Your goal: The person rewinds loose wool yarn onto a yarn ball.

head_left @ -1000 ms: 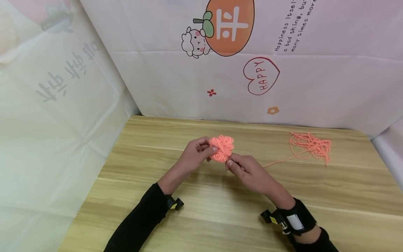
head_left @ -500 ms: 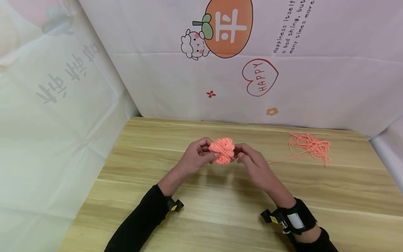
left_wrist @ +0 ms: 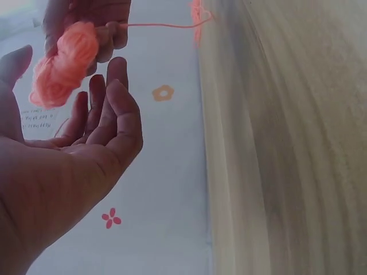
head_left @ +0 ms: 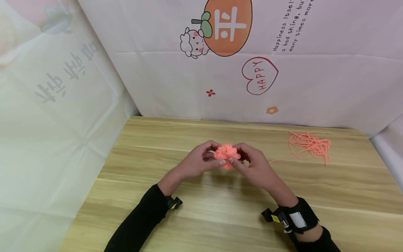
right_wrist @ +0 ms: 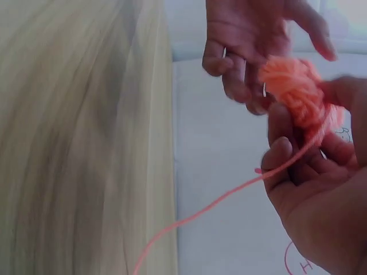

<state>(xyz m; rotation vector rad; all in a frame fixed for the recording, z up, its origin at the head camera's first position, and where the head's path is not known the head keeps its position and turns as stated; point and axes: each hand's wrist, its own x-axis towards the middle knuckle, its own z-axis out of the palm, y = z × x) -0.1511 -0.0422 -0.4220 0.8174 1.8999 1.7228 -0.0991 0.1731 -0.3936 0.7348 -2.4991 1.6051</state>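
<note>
A small bundle of wound coral yarn (head_left: 226,154) hangs above the wooden table, between the two hands. My right hand (head_left: 256,166) pinches it between thumb and fingers. In the right wrist view, a strand (right_wrist: 223,197) runs from the bundle past the right fingers and down over the table. My left hand (head_left: 196,159) is beside the bundle's left side; in the left wrist view its thumb stands away and its fingers are loosely bent around open space below the yarn bundle (left_wrist: 64,66).
A loose tangle of the same yarn (head_left: 311,145) lies at the back right of the wooden table (head_left: 220,217), joined to the bundle by the strand. A white printed cloth (head_left: 170,84) rises behind the table's far edge, and another stands along the left.
The right hand has gone from handling the strand at the bundle's right to gripping the bundle itself. The bundle has turned and shifted slightly right and nearer. The left hand has loosened its grip.
</note>
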